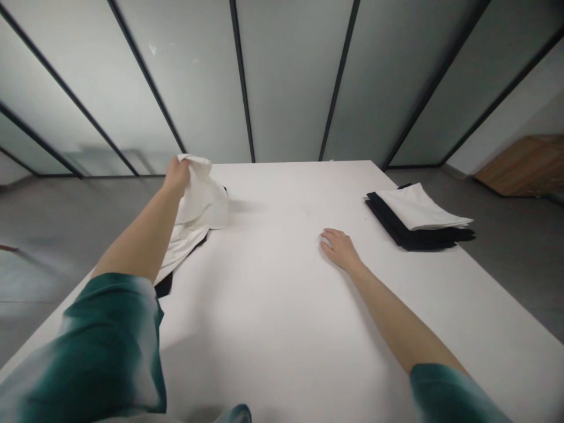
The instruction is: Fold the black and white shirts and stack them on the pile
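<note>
At the table's left side my left hand (177, 175) is closed on the upper edge of a white cloth (203, 200), lifting part of it. The rest of this cloth droops toward the tabletop, partly behind my forearm. Dark fabric (164, 285) shows beneath its lower edge. My right hand (339, 247) rests on the bare tabletop right of the middle, palm down with its fingers lightly bent and nothing in them. Farther right lies a stack of folded cloth, a white piece (423, 207) over black pieces (409, 236).
The white table (273, 329) fills the middle of the view. Behind it stands a frosted glass partition (286, 76) with dark frames. Grey floor (53, 229) shows on both sides, and a wooden piece (524, 164) stands at the far right.
</note>
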`<action>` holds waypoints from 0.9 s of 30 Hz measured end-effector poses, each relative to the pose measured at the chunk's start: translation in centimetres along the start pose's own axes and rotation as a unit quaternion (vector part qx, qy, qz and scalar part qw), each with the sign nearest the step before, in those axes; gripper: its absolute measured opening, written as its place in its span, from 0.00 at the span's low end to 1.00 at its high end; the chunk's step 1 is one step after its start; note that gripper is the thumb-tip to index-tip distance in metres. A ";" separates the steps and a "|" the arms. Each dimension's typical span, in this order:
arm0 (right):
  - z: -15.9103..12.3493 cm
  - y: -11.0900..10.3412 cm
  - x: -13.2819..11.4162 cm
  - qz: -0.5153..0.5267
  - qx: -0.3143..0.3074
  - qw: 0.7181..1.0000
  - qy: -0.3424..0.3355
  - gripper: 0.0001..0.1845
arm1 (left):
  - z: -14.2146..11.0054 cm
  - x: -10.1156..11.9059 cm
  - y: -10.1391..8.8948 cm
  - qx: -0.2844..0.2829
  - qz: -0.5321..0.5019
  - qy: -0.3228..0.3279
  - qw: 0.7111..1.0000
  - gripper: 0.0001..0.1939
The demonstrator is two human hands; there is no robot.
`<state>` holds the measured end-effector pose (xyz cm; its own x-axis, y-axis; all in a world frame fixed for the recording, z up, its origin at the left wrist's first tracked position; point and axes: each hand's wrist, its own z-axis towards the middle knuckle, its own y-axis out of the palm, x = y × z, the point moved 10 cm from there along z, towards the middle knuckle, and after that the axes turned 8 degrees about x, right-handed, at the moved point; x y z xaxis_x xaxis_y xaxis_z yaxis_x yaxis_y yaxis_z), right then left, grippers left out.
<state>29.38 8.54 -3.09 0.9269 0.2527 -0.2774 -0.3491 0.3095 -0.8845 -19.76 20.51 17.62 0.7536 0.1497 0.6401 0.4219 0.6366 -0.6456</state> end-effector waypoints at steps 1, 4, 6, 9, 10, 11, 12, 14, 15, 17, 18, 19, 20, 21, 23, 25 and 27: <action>0.0 0.0 0.0 0.003 0.000 1.000 0.000 0.20 | -0.4 1.9 0.5 -0.027 -0.090 -0.009 0.995 0.17; 0.1 -0.1 0.3 0.038 0.017 0.999 0.005 0.24 | -3.7 9.0 2.3 -0.107 -0.356 -0.033 0.928 0.13; 0.3 -0.5 0.5 0.092 0.044 0.995 0.022 0.30 | -7.1 14.3 3.0 -0.177 -0.455 -0.029 0.872 0.16; 0.6 -1.6 1.2 0.201 0.090 0.972 0.079 0.47 | -12.2 21.1 2.3 -0.283 -0.544 -0.014 0.790 0.19; 0.7 -2.0 1.3 0.241 0.104 0.960 0.100 0.54 | -13.3 22.7 1.5 -0.299 -0.563 -0.002 0.771 0.19; 1.0 -2.5 1.2 0.281 0.113 0.946 0.117 0.59 | -14.0 23.9 0.6 -0.306 -0.579 0.012 0.755 0.19; 1.2 -2.9 1.0 0.321 0.119 0.930 0.130 0.63 | -14.2 24.5 -0.1 -0.300 -0.594 0.023 0.746 0.19; 1.9 -3.9 0.3 0.390 0.121 0.901 0.146 0.63 | -13.7 24.2 -0.8 -0.269 -0.612 0.026 0.743 0.19; 2.2 -4.4 0.1 0.414 0.119 0.889 0.153 0.58 | -13.2 23.2 -0.4 -0.253 -0.614 0.019 0.748 0.20; 2.6 -5.5 0.2 0.435 0.122 0.874 0.181 0.43 | -12.5 19.9 1.5 -0.239 -0.599 -0.015 0.764 0.22; 2.5 -6.1 0.7 0.438 0.125 0.867 0.202 0.36 | -12.5 17.7 2.9 -0.246 -0.587 -0.036 0.771 0.23; 2.4 -6.5 1.3 0.442 0.120 0.859 0.227 0.30 | -12.6 15.3 4.4 -0.258 -0.572 -0.060 0.776 0.24; 2.1 -6.8 1.8 0.452 0.102 0.851 0.248 0.25 | -13.1 12.5 5.8 -0.271 -0.554 -0.090 0.782 0.26; 1.9 -6.9 2.1 0.465 0.070 0.842 0.263 0.23 | -13.8 9.7 7.1 -0.293 -0.531 -0.116 0.787 0.28; 1.2 -6.8 2.1 0.491 -0.028 0.826 0.273 0.19 | -16.1 4.5 8.8 -0.355 -0.469 -0.150 0.795 0.29; 0.7 -6.9 1.8 0.512 -0.110 0.808 0.271 0.17 | -18.4 0.4 9.2 -0.417 -0.402 -0.159 0.799 0.28; 1.3 -7.5 2.1 0.530 -0.129 0.793 0.271 0.16 | -20.2 -1.1 9.0 -0.481 -0.378 -0.131 0.780 0.30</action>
<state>33.72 7.96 3.44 0.0787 -0.2082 -0.9749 -0.9968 -0.0295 -0.0741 -6.61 10.84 2.66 0.0293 0.2364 0.9712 0.9741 -0.2247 0.0253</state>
